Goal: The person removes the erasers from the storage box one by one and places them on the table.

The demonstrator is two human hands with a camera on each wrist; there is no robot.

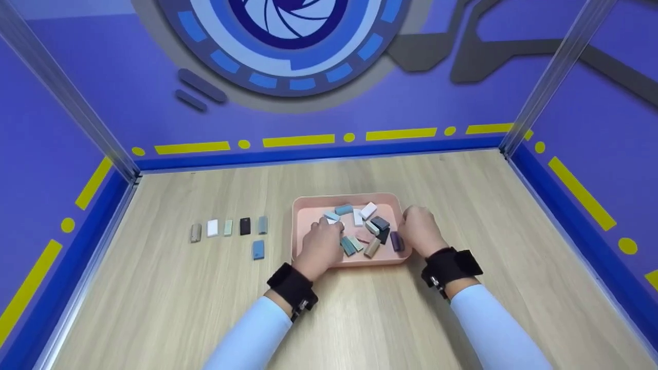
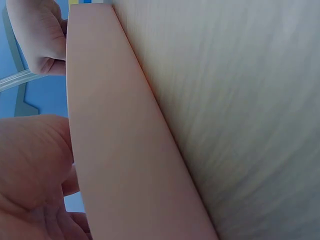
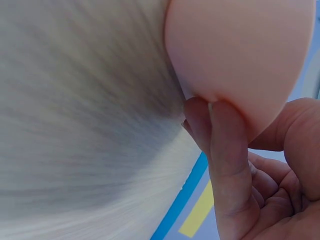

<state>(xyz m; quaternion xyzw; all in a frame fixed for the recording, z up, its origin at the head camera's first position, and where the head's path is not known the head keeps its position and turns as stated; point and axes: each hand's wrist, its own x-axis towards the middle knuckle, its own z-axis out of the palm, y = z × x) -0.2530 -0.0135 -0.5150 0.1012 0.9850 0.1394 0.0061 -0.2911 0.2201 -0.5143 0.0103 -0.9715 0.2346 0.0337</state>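
A shallow pink tray [image 1: 303,205] lies on the table with several small rectangular blocks in it, among them white, teal, beige, dark grey, pink and purple ones. Over the tray's left part my left hand [image 1: 321,246] reaches in, fingers bent down beside a white block [image 1: 331,222]. Whether they pinch it is hidden; the tray's side wall [image 2: 115,125] blocks the fingertips in the left wrist view. At the right end, my right hand [image 1: 422,231] grips the tray's wall, thumb inside and fingers outside, as the right wrist view of the wall [image 3: 240,55] shows.
Left of the tray, several blocks stand in a spaced row: beige [image 1: 195,233], white [image 1: 212,228], pale green [image 1: 228,227], black [image 1: 245,226] and grey-blue [image 1: 262,225]. A blue block [image 1: 258,250] lies just in front of the last. Blue panels [image 1: 329,121] enclose the wooden table [image 1: 154,288].
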